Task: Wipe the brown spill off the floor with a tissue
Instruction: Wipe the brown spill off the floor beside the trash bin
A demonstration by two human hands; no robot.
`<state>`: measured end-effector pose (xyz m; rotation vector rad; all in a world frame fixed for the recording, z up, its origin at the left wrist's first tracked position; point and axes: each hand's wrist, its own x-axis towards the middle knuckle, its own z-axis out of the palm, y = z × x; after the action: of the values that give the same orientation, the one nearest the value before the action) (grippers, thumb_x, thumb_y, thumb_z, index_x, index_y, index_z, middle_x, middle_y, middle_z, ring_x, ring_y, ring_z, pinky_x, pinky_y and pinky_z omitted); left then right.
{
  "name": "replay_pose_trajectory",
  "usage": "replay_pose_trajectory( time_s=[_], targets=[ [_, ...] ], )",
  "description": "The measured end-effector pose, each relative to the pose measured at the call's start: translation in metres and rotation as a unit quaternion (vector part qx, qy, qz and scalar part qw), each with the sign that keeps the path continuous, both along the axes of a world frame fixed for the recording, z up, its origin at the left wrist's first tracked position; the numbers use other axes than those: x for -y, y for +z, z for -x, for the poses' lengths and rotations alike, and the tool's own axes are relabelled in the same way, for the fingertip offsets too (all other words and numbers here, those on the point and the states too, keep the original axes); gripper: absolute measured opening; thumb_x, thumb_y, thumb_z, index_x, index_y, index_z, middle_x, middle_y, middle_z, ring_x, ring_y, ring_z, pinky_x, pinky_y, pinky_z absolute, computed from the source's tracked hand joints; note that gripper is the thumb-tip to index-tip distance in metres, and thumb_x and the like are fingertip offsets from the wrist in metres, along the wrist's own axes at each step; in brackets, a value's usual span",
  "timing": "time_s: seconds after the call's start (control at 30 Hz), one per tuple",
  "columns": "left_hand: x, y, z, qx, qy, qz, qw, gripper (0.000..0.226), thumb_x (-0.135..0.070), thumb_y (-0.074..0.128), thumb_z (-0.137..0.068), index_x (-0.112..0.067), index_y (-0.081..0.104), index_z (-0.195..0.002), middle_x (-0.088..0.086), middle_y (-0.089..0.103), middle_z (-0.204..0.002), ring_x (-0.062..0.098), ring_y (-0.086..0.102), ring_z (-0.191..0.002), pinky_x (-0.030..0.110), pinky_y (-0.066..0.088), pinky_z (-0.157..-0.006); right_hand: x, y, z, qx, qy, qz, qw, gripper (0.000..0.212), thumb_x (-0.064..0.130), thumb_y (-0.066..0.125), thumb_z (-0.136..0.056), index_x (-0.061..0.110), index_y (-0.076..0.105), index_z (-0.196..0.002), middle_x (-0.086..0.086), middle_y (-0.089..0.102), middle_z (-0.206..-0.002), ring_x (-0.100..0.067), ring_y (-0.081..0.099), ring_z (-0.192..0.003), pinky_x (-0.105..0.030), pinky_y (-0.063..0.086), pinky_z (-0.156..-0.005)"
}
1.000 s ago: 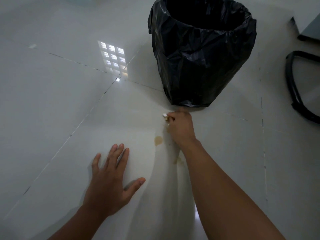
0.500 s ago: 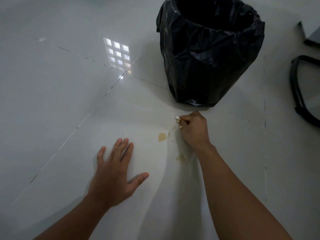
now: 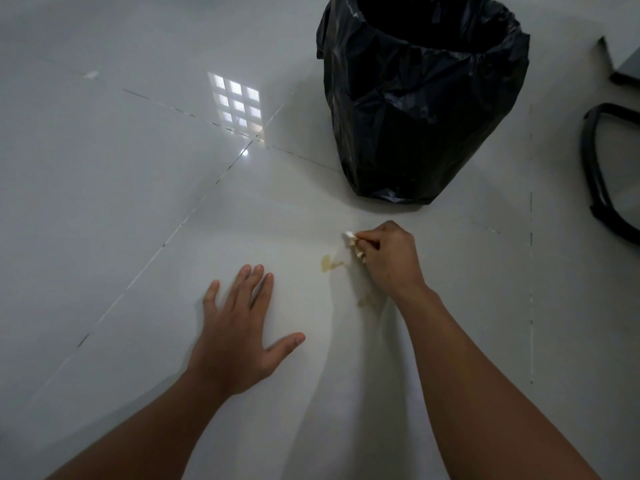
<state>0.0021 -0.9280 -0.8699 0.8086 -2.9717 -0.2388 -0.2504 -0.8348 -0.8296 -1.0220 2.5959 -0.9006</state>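
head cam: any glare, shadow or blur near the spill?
Head view: window-grid glare on the glossy white tiled floor, away from the brown spill; soft arm shadow crosses the brown smear by the right wrist; the flat left hand looks slightly blurred; tile lines bow.

This looks like an office or a similar indoor work room. The floor is made of large glossy pale tiles, and they reflect a window with many small panes. A waste bin lined with a black plastic bag stands on the tiles, and at the right edge there is a curved black frame, maybe the base of a chair.
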Motion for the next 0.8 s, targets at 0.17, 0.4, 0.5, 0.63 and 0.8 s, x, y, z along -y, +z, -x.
replay_pose_trajectory(
  time_s=[0.17, 0.4, 0.5, 0.63, 0.8],
  targets=[
    [0.001, 0.000, -0.001, -0.004, 0.003, -0.003, 1.000, 0.095, -0.079, 0.031, -0.086, -0.007, 0.043, -0.147, 0.013, 0.038, -0.157, 0.028, 0.029, -0.149, 0.063, 0.024, -0.114, 0.020, -0.004, -0.004, 0.015, 0.042, -0.014, 0.999, 0.016, 0.009, 0.063, -0.090, 0.009, 0.077, -0.099, -0.013, 0.058, -0.097, -0.023, 0.060, -0.084, -0.024, 0.048, -0.078],
    [0.001, -0.002, -0.002, -0.002, 0.003, 0.000, 1.000, 0.096, -0.079, 0.032, -0.085, -0.007, 0.042, -0.148, 0.013, 0.036, -0.158, 0.027, 0.027, -0.150, 0.061, 0.022, -0.115, 0.005, -0.006, -0.040, -0.021, 0.181, -0.030, 0.983, 0.020, 0.008, 0.062, -0.090, 0.015, 0.077, -0.101, -0.004, 0.057, -0.092, -0.017, 0.058, -0.078, -0.026, 0.048, -0.072],
    [0.002, -0.001, -0.002, 0.000, 0.000, 0.004, 1.000, 0.096, -0.078, 0.031, -0.085, -0.006, 0.042, -0.147, 0.014, 0.037, -0.157, 0.028, 0.029, -0.149, 0.062, 0.023, -0.114, -0.011, 0.000, -0.036, -0.016, 0.181, -0.030, 0.983, 0.021, 0.006, 0.063, -0.089, 0.014, 0.077, -0.102, -0.003, 0.060, -0.092, -0.016, 0.058, -0.080, -0.023, 0.049, -0.074],
    [0.001, 0.000, -0.001, 0.001, 0.002, 0.004, 1.000, 0.096, -0.078, 0.030, -0.086, -0.005, 0.044, -0.146, 0.015, 0.039, -0.156, 0.028, 0.030, -0.148, 0.063, 0.024, -0.114, -0.040, 0.006, -0.006, -0.006, -0.092, 0.069, 0.993, 0.016, 0.006, 0.062, -0.091, 0.006, 0.075, -0.100, -0.005, 0.057, -0.095, -0.010, 0.053, -0.075, 0.004, 0.036, -0.066],
    [0.000, 0.000, -0.002, 0.001, 0.002, 0.004, 1.000, 0.095, -0.077, 0.034, -0.085, -0.004, 0.044, -0.145, 0.016, 0.040, -0.155, 0.029, 0.032, -0.148, 0.063, 0.023, -0.114, -0.053, -0.015, 0.014, -0.006, -0.163, 0.012, 0.987, 0.016, 0.010, 0.062, -0.093, 0.000, 0.071, -0.100, 0.001, 0.058, -0.087, -0.009, 0.055, -0.077, 0.004, 0.034, -0.061]
  ],
)
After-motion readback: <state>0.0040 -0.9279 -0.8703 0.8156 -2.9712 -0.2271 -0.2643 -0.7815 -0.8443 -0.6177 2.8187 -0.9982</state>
